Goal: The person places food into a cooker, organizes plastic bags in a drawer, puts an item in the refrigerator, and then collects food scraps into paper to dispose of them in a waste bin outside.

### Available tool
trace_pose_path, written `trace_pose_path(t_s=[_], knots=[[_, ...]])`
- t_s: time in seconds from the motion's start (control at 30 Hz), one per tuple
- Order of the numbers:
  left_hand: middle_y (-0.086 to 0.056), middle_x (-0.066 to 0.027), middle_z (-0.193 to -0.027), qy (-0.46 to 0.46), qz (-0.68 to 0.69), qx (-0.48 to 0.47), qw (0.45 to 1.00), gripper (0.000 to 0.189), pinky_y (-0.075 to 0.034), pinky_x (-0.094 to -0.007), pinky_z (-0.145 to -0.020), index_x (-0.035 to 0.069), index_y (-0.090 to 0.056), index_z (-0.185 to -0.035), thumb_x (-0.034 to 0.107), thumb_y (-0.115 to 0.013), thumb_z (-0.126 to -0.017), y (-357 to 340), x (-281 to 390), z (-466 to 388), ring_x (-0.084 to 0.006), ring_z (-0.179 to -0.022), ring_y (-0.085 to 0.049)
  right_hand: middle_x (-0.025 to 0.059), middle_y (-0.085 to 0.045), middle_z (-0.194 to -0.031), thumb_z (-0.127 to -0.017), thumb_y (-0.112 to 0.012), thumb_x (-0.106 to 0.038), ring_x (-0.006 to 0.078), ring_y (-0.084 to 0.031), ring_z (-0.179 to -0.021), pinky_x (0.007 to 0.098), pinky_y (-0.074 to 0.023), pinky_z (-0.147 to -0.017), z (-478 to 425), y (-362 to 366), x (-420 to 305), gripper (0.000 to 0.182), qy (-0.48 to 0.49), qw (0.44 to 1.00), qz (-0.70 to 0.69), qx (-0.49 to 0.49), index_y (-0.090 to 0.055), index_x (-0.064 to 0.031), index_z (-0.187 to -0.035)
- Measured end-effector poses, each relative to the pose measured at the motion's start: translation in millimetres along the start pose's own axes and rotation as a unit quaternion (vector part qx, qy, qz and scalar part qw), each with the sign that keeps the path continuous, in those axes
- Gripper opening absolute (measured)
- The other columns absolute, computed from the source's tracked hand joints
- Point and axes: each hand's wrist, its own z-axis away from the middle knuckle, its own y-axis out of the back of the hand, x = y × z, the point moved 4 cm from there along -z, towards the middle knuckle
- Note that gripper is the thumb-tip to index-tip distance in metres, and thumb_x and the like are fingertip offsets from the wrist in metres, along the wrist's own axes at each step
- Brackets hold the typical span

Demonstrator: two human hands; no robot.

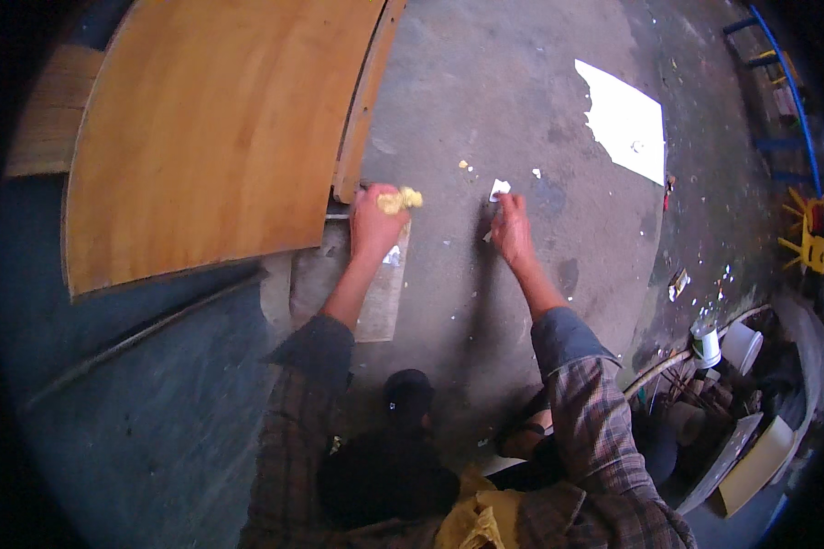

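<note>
My left hand (378, 223) is closed around a crumpled yellow cloth or foam piece (402, 200), whose end sticks out to the right, beside the lower corner of a large wooden panel (213, 137). My right hand (511, 226) holds a small white scrap (499, 189) between thumb and fingers above the concrete floor (453, 288). Under my left wrist a small whitish scrap (392, 257) lies on a pale board (383, 302). Small yellow and white bits (463, 165) are scattered on the floor.
A white sheet with a ragged edge (632, 123) lies at the upper right. A blue metal frame (796, 96) and a yellow plastic item (811, 237) stand at the far right. Below them are a white cup-like container (706, 346) and piled scraps. A dark blue-grey surface (165, 384) fills the lower left.
</note>
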Motion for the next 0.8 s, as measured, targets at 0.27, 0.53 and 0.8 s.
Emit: trace_pose_path(t_s=[0.27, 0.53, 0.8], knots=[[-0.051, -0.0196, -0.106, -0.01, -0.238, -0.002, 0.971, 0.043, -0.046, -0.0433, -0.086, 0.01, -0.051, -0.11, 0.005, -0.066, -0.07, -39, -12, -50, -0.0402, -0.104, -0.052, 0.0191, -0.054, -0.108, -0.078, -0.049, -0.001, 0.0378, -0.058, -0.097, 0.044, -0.0493, -0.081, 21, -39, -44, 0.03, 0.094, 0.969, 0.128, -0.188, -0.055, -0.005, -0.107], [-0.063, -0.0147, -0.091, -0.1, -0.024, 0.044, 0.994, 0.031, -0.048, -0.037, -0.077, 0.004, -0.06, -0.101, 0.002, -0.067, -0.071, -25, -46, -64, -0.0271, -0.086, -0.061, 0.0139, -0.06, -0.107, -0.084, -0.05, -0.011, 0.0274, -0.062, -0.094, 0.0373, -0.0509, -0.078, 72, -135, -108, 0.024, 0.193, 0.947, 0.114, -0.23, -0.056, -0.0057, -0.106], [-0.057, -0.0052, -0.112, 0.051, 0.424, -0.201, 0.882, 0.049, -0.048, -0.0296, -0.084, 0.006, -0.049, -0.124, -0.004, -0.062, -0.078, -49, 34, 36, -0.0164, -0.099, -0.057, 0.0137, -0.066, -0.081, -0.092, -0.051, -0.031, 0.0191, -0.061, -0.073, 0.0354, -0.0477, -0.069, 32, -8, -73, 0.032, -0.248, 0.907, -0.304, 0.155, -0.065, -0.003, -0.098]])
